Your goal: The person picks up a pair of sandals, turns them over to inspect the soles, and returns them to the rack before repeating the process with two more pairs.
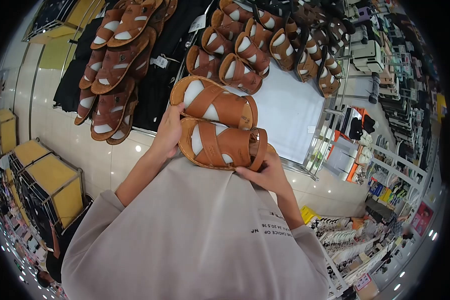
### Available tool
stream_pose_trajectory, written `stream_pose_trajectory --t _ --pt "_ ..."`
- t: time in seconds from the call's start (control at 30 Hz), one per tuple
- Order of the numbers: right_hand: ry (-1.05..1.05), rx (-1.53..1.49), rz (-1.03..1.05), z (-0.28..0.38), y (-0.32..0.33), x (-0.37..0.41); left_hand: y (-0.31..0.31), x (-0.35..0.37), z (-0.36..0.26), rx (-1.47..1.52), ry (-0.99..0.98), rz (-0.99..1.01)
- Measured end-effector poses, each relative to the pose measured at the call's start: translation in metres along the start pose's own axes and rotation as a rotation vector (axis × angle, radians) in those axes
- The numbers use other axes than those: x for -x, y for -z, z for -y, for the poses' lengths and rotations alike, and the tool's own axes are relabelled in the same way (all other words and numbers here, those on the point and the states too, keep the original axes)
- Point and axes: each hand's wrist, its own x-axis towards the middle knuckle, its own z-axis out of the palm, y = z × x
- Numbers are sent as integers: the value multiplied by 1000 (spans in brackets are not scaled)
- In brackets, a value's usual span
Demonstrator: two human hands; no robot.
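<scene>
In the head view, the left hand (pixel 170 130) is gripping the toe end of a pair of tan strap sandals (pixel 216 146), and the right hand (pixel 269 170) is clamping the near sandal's heel, fingers partly hidden behind its strap. The pair is lying side by side before the grey shirt (pixel 185 220), probably held at both ends for steadiness. Farther off, brown sandals (pixel 252 52) are overlapping on a white display shelf (pixel 290 120), likely saving space.
</scene>
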Motion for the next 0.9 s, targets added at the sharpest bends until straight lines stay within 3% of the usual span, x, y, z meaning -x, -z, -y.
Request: stream_pose_trajectory --t 0.13,0.23,0.43,0.53,0.63,0.8,0.9 --pt "-17 33 -91 2 -18 -6 2 6 3 17 -26 -27" --pt "49 37 -60 0 -18 -7 4 10 4 40 3 -50" --pt "-13 -25 24 -10 -14 -4 4 11 8 36 -9 -40" --pt "14 81 97 -10 -10 -2 4 12 8 19 -6 -53" --pt "154 116 70 0 -13 -6 2 14 6 26 -9 -57" --pt "66 7 -116 9 -25 -4 4 12 10 6 -171 -14" --pt "-14 -10 -182 13 -28 -5 9 9 17 56 -156 -37"
